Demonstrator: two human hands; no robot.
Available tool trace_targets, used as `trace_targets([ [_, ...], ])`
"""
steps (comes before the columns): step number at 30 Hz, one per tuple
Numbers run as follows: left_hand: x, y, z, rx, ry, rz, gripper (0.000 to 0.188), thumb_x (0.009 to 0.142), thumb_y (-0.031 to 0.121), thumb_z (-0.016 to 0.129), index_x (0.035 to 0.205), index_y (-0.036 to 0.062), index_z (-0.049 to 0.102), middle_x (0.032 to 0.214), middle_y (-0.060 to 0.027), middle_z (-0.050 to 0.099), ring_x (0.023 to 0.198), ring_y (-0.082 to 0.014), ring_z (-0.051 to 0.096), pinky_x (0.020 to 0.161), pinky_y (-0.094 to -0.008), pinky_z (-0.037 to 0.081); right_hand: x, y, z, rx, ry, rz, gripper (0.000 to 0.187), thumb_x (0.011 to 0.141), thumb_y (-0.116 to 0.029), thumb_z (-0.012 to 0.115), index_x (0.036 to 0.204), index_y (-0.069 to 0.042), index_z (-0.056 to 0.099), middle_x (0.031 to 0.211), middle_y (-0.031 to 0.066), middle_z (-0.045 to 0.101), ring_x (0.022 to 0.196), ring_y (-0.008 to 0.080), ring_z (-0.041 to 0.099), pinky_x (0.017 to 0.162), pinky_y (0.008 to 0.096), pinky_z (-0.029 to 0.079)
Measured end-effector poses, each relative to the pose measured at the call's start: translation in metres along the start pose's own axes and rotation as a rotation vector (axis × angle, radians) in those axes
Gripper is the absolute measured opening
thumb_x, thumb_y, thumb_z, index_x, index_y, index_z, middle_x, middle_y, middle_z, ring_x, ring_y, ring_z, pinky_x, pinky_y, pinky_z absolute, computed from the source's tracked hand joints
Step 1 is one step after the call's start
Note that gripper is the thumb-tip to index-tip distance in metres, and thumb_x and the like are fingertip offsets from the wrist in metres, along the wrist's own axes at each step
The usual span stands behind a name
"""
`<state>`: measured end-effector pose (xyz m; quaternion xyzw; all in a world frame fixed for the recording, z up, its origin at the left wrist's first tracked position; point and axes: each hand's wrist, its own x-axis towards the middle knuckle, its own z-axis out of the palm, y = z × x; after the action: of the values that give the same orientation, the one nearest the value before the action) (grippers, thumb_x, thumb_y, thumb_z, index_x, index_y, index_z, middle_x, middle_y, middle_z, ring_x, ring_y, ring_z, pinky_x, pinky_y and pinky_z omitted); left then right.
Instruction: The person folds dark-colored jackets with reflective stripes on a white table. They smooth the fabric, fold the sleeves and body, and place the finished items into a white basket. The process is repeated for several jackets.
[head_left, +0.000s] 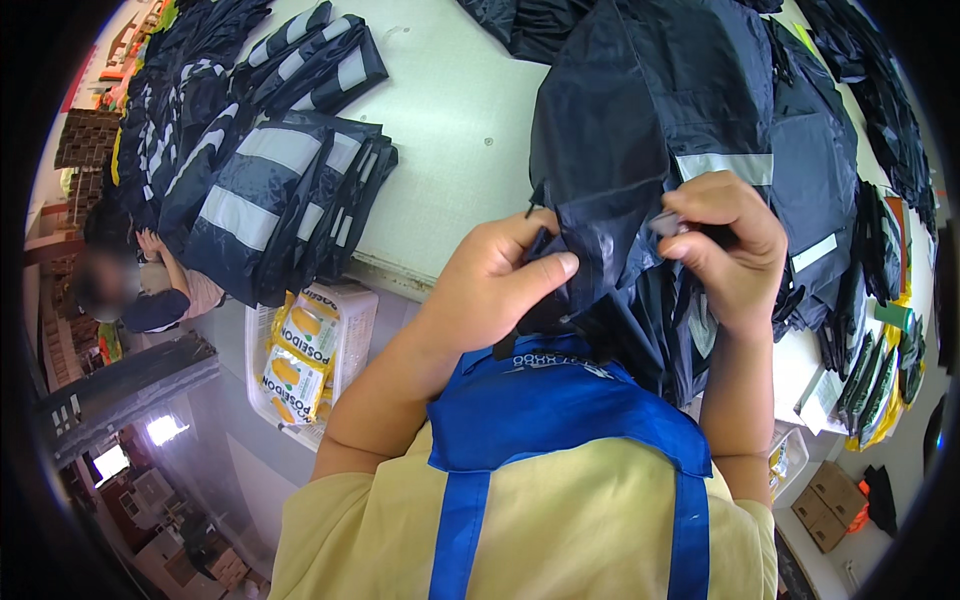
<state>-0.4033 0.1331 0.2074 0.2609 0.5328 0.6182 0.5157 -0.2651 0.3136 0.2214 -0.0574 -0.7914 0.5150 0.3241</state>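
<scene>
A dark navy rainwear garment (605,110) with a pale reflective band lies over the table and hangs down toward my apron. My left hand (505,270) is closed on its near edge, thumb on top of the fabric. Just to the right, my right hand (735,240) pinches a small greyish piece (664,223) between thumb and fingers, close beside the garment. What kind of thing this piece is, I cannot make out. A short dark cord end (535,197) sticks up by my left fingers.
Folded dark garments with reflective stripes (255,190) are stacked at the left of the pale table (450,130). Below them stands a white basket (355,330) of yellow-and-white packets (300,345). More dark garments (815,180) lie at right. Another person (165,290) is at far left.
</scene>
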Motion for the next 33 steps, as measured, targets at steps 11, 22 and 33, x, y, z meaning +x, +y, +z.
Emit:
trace_targets([
  [11,0.003,-0.005,-0.024,-0.682,0.135,-0.022,0.040,0.098,0.012,0.039,0.136,-0.0024,0.037,0.133,-0.0150,0.051,0.120,-0.0278,0.052,0.103,-0.0461,0.041,-0.048,-0.003,0.029,-0.072,0.063,0.211,0.035,0.062,-0.005,0.084,0.093,0.001,0.068,0.086,0.0094,0.065,0.069,0.0117,0.057,0.058,0.0223,0.045],
  [22,-0.002,-0.003,-0.014,-0.585,0.195,0.060,0.037,0.100,0.013,0.040,0.133,-0.0020,0.040,0.128,-0.0152,0.053,0.116,-0.0255,0.055,0.100,-0.0433,0.044,-0.044,-0.014,0.050,0.065,0.209,0.449,0.023,0.070,-0.003,0.078,0.090,0.001,0.068,0.082,0.0083,0.064,0.069,0.0126,0.057,0.060,0.0229,0.046],
  [33,-0.009,-0.004,-0.006,-0.376,0.266,0.158,0.033,0.096,0.009,0.050,0.126,-0.0023,0.044,0.113,-0.0111,0.059,0.102,-0.0180,0.058,0.091,-0.0346,0.047,-0.023,-0.011,0.063,-0.318,0.001,0.112,0.017,0.069,0.006,0.065,0.083,-0.002,0.061,0.072,0.0077,0.059,0.063,0.0191,0.058,0.056,0.0282,0.046],
])
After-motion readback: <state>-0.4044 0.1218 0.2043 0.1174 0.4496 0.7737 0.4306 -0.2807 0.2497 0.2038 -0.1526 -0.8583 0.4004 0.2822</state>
